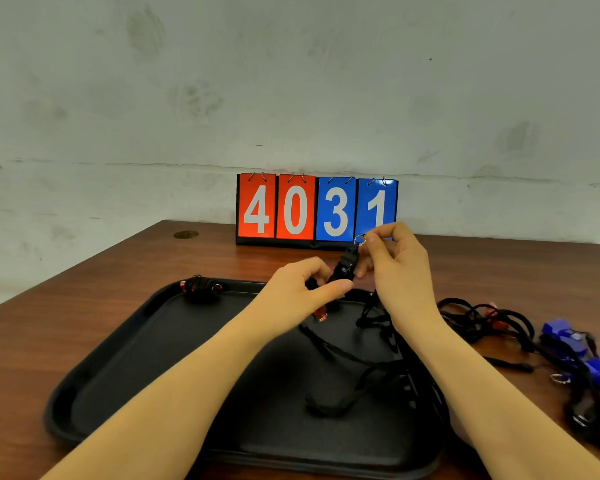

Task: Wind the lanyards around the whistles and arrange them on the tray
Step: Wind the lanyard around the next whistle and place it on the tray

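Above the far part of the black tray point(118, 368), both hands hold a black whistle point(343, 268). My left hand point(305, 289) pinches its lower end between thumb and fingers. My right hand point(392, 258) pinches the upper end beside the metal key ring point(360, 239). The whistle's black lanyard point(347, 379) hangs down and trails in loops over the tray, with a red clip point(321, 315) below my left hand. One wound whistle with red ends point(201, 288) lies at the tray's far left corner.
On the brown table point(84, 306), right of the tray, lies a tangle of black lanyards with red parts point(482, 320) and blue whistles point(568, 337). A flip scoreboard reading 4031 point(316, 209) stands at the back against the wall.
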